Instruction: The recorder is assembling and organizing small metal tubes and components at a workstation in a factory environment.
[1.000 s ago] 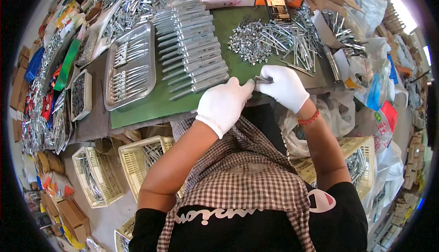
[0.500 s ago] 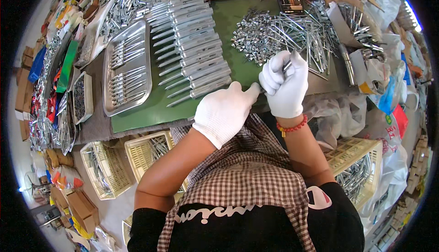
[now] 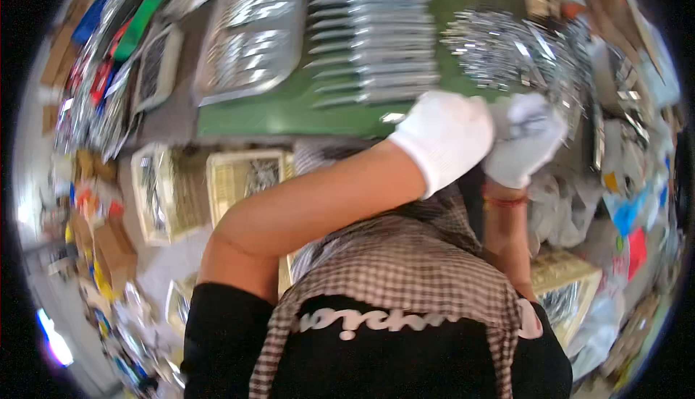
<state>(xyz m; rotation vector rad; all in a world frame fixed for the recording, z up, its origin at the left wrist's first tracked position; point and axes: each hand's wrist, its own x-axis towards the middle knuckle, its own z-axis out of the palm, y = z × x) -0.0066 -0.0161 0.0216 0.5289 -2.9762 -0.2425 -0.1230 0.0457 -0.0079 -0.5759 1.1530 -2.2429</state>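
Note:
Both my hands wear white gloves and are smeared by motion. My left hand [image 3: 452,138] is curled into a rounded fist over the front edge of the green mat [image 3: 282,120], its fingertips hidden. Close against it, my right hand [image 3: 528,138] has its fingers bent inward; whatever lies between them cannot be made out. A small shiny metal piece [image 3: 392,118] lies on the mat beside my left wrist. Beyond my hands are a heap of small metal fittings [image 3: 481,48] and, to its right, thin metal pins [image 3: 565,59]. A row of long metal rod assemblies [image 3: 394,48] lies left of the heap.
A metal tray [image 3: 250,93] with rows of slim parts sits on the left of the mat. Left of that is a narrow box [image 3: 158,66] of dark pieces. Below the table edge stand cream plastic crates [image 3: 184,203] of metal parts, another crate [image 3: 561,265] at right.
The view has shifted, so the table appears higher and further right. My left hand has turned from pointing fingers to a rounded fist. My right hand has come down beside it, fingers curled.

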